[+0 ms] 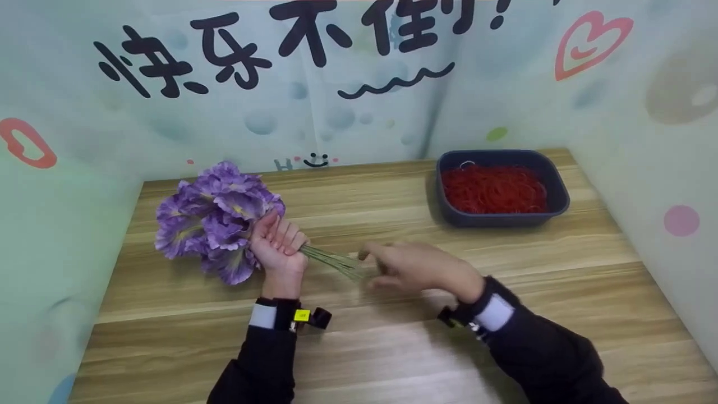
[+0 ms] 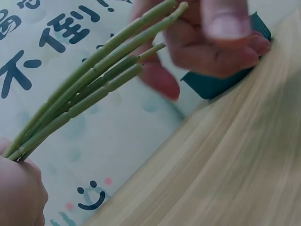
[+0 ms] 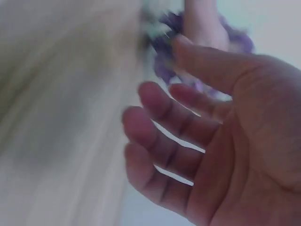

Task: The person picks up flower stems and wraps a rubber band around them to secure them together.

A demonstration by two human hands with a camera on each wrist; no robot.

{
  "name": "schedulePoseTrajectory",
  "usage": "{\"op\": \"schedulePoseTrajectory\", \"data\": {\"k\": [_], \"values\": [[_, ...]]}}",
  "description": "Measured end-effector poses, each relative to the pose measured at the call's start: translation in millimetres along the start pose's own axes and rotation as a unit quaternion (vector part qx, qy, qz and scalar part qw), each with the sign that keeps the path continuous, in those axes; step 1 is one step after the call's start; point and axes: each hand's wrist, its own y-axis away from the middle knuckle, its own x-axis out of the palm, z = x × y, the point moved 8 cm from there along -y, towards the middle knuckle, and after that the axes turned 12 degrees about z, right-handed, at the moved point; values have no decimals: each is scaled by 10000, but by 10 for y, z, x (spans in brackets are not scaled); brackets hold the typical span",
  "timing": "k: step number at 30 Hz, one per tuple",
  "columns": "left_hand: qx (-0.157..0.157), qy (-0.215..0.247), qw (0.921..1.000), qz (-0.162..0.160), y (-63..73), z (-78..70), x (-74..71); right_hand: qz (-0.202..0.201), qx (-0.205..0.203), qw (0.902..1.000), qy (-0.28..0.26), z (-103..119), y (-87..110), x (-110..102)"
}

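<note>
A bunch of purple artificial flowers (image 1: 216,216) is gripped by my left hand (image 1: 280,252), fingers curled round the stems just below the blooms. The green stems (image 1: 334,261) stick out to the right of that fist; in the left wrist view the cut ends of the stems (image 2: 108,70) fan apart slightly. My right hand (image 1: 418,266) is at the stem ends with its fingers spread and bent loosely, blurred by motion. In the right wrist view the palm of the right hand (image 3: 211,132) faces the camera and holds nothing.
A dark blue plastic tub (image 1: 505,220) stands at the back right of the wooden table (image 1: 359,348), with many red rubber bands (image 1: 493,191) inside. A printed cloth backdrop (image 1: 359,123) rises behind the table and along both sides.
</note>
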Motion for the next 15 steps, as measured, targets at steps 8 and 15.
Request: {"op": "schedulePoseTrajectory", "data": {"k": [8, 15], "values": [[-172, 98, 9998, -102, -9, 174, -59, -1785, 876, 9792, -403, -814, 843, -543], [-329, 127, 9993, 130, 11, 211, -84, -2966, 2272, 9265, -446, -1779, 1488, -799]]}}
